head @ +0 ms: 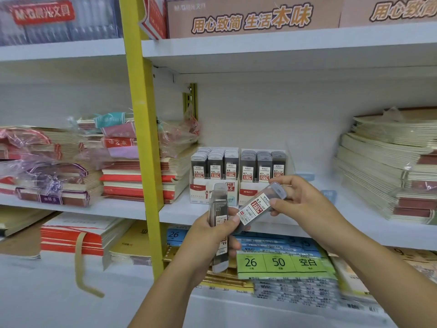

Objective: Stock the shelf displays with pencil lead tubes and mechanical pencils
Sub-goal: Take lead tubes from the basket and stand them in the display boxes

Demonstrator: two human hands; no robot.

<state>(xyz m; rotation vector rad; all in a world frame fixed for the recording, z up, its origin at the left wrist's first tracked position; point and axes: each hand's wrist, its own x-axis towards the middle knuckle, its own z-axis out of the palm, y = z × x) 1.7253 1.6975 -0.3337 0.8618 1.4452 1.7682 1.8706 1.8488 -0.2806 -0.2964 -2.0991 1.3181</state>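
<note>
Pointing up-right, lead tube (259,207) pinched by right hand (305,200); left hand (212,235) clasps upright tubes (218,200).

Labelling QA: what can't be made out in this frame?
All head view:
- Clear plastic lead tubes in left hand: count unclear, fingers cover them.
- Left white cardboard display box: front print hidden behind held tubes.
- Red-labelled packs, top-left shelf: blurred.
- Pale blue tags: blurred, partly behind right hand.

Two display boxes (238,176) stand side by side between notebook stacks (142,176).
</note>
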